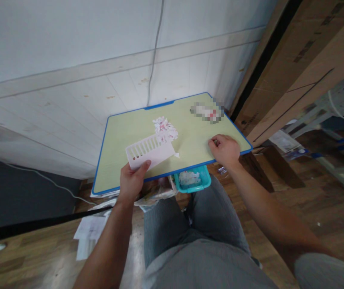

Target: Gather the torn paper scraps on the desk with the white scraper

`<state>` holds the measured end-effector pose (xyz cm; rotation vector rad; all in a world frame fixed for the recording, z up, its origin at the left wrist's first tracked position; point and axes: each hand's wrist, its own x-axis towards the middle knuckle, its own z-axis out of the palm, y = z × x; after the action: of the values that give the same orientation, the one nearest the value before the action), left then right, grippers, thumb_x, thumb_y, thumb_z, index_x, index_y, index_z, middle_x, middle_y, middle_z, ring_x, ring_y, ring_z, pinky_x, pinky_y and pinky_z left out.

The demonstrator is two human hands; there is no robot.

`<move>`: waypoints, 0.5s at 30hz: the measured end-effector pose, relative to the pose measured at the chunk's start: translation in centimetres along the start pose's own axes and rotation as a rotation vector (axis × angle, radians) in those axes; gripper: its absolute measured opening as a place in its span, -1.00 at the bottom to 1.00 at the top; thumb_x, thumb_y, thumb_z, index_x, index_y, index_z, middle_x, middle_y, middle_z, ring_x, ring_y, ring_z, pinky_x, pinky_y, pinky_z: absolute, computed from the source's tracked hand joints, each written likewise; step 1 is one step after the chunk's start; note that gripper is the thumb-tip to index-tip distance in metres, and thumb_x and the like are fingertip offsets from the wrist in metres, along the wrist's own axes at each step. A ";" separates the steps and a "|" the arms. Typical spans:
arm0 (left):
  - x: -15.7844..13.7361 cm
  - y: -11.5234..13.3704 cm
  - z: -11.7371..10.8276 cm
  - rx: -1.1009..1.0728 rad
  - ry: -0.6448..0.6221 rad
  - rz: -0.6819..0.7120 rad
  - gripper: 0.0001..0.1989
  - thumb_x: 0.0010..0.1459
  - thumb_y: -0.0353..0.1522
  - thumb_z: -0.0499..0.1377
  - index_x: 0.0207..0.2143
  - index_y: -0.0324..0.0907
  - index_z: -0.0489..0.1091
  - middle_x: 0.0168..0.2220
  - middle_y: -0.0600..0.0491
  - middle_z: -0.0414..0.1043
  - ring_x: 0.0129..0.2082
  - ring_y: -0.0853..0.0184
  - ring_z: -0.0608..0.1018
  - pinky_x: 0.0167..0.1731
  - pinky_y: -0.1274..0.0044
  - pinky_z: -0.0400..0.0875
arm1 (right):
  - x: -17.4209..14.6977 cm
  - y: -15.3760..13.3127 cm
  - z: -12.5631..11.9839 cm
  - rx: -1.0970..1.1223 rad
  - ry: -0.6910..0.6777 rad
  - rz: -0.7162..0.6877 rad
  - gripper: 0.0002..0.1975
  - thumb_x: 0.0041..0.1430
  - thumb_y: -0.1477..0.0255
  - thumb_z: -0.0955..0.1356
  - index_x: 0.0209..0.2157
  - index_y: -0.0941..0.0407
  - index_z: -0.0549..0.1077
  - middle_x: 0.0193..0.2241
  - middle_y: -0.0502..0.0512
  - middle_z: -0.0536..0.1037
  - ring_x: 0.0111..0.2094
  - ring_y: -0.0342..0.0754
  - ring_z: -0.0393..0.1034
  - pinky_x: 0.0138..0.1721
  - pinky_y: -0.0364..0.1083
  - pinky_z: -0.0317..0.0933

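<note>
My left hand (131, 178) grips the near left end of a white slotted plastic basket (156, 155), thumb on top. The basket is tilted low over the pale green tabletop (190, 140), its far right end at a heap of small white scraps with pink marks (163, 127). The scraps look like paper; one loose piece (177, 155) lies beside the basket. My right hand (225, 150) rests near the table's right front edge with its fingers curled closed. Whatever it may hold is hidden.
A blurred-out item (207, 111) lies at the table's far right corner. Under the front edge sit a turquoise bin (203, 182) with whitish contents and a plastic bag (160, 192). The wall (100, 92) backs the table; cardboard (268, 88) stands right. Papers (90, 233) lie lower left.
</note>
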<state>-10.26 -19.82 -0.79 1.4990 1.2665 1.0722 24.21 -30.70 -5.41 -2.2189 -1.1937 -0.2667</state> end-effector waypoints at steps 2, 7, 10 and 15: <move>-0.1 -0.4 -0.3 0.004 0.047 0.008 -0.47 -0.09 0.00 0.54 -0.20 -0.22 0.72 -0.10 -0.18 0.80 -0.05 -0.09 0.80 -0.01 0.20 0.74 | 0.0 0.0 0.0 0.004 0.000 0.000 -0.69 0.38 0.28 0.34 -0.24 0.09 0.72 -0.29 0.27 0.75 -0.21 0.19 0.58 -0.14 0.06 0.29; -0.3 -0.8 -0.4 -0.021 0.042 0.000 -0.43 -0.09 0.02 0.56 -0.18 -0.22 0.72 -0.08 -0.19 0.79 -0.01 -0.09 0.80 0.05 0.19 0.74 | 0.1 0.0 0.0 0.010 0.006 0.003 -0.70 0.38 0.29 0.35 -0.24 0.08 0.72 -0.32 0.24 0.74 -0.23 0.19 0.56 -0.15 0.06 0.29; -0.6 -0.7 0.0 -0.014 -0.025 -0.027 -0.41 -0.11 0.03 0.58 -0.18 -0.22 0.73 -0.08 -0.20 0.80 -0.03 -0.08 0.80 0.03 0.19 0.74 | 0.1 -0.1 0.0 0.005 0.005 0.006 -0.71 0.38 0.29 0.35 -0.25 0.07 0.72 -0.31 0.24 0.74 -0.23 0.19 0.55 -0.16 0.06 0.29; -0.9 -0.4 -0.3 -0.006 -0.084 -0.066 -0.39 -0.16 0.06 0.63 -0.21 -0.22 0.74 -0.11 -0.18 0.80 -0.10 -0.06 0.80 -0.02 0.20 0.76 | 0.2 -0.1 -0.1 0.003 0.002 -0.002 -0.70 0.37 0.30 0.35 -0.25 0.09 0.72 -0.30 0.26 0.74 -0.22 0.18 0.56 -0.15 0.06 0.29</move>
<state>-10.76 -20.69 -1.14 1.4719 1.2448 0.9598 24.20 -30.58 -5.23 -2.2142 -1.1948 -0.2672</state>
